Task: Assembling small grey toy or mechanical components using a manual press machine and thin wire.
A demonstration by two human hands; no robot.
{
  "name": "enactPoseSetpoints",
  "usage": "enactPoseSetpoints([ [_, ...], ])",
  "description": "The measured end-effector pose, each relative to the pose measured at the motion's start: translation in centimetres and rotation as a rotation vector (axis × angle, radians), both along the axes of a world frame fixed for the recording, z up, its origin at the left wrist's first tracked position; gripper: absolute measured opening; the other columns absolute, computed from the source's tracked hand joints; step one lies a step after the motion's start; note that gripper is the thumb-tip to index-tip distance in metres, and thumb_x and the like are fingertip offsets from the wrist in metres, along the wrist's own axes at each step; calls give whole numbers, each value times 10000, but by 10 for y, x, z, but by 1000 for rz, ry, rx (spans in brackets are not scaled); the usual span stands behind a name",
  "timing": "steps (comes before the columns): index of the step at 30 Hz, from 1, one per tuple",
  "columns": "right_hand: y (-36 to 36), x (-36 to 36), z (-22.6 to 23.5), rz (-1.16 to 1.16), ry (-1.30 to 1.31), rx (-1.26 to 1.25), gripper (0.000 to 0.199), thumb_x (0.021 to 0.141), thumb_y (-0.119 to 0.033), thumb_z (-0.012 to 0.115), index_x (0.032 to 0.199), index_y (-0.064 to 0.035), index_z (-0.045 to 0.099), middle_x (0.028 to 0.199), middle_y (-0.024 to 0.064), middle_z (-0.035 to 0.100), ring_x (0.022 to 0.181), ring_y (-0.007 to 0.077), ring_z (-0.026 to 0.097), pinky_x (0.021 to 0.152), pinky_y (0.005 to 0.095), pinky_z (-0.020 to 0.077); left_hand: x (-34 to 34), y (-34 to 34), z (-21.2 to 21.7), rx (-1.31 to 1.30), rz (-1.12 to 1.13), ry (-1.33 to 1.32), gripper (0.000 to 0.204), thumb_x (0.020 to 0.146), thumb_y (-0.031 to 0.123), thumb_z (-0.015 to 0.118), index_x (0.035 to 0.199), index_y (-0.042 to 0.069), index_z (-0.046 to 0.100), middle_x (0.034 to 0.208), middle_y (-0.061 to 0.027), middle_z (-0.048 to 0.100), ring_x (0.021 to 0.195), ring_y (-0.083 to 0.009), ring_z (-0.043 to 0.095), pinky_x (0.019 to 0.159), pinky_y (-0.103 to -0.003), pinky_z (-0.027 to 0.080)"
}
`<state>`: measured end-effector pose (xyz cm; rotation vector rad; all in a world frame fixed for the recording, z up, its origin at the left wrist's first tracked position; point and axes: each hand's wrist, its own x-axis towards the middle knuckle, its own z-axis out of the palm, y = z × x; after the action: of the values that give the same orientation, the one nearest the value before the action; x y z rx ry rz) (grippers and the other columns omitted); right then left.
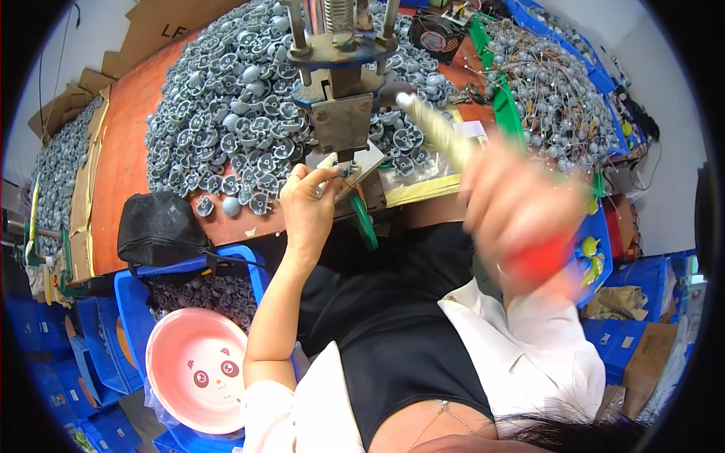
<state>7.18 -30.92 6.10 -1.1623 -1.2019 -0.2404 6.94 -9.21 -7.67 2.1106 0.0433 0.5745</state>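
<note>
Left hand [308, 198] pinched shut on small grey part [331, 167] beneath press [341, 113]. Right hand [521, 219], blurred, closed around red-handled tool [445, 140]; pale shaft angled up-left over worktop [124, 151].

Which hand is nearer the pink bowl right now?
Left. The left hand is up at the press, above the pink bowl; the blurred right hand is far off to the bowl's right.
</note>
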Motion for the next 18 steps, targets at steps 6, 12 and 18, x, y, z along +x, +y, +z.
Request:
enactPoseSetpoints([
  [6, -13, -24, -52, -227, -402, -265, 238, 808, -276, 666, 719, -70, 586, 640, 20, 550, 622, 224, 568, 738, 406, 491, -8, 10, 6, 145, -73, 14, 340, 757, 42, 711, 1091, 61, 651, 765, -78, 560, 665, -208, 528, 579, -311, 408],
  [12, 16, 29, 28, -878, -32, 134, 375, 889, -364, 629, 1005, -8, 606, 973, 104, 642, 835, 182, 618, 749, 287, 492, -39, 21, 21, 355, -149, 167, 120, 852, 80, 587, 758, 8, 604, 656, -158, 598, 603, -334, 599, 543, -398, 449],
  [18, 17, 81, -71, -505, 558, 13, 130, 883, -51, 617, 1000, 0, 645, 965, 40, 654, 885, 73, 598, 800, 222, 468, -90, 3, 50, -561, -699, 602, 235, 944, 143, 526, 907, -39, 670, 760, -100, 679, 512, -116, 566, 471, -217, 438],
])
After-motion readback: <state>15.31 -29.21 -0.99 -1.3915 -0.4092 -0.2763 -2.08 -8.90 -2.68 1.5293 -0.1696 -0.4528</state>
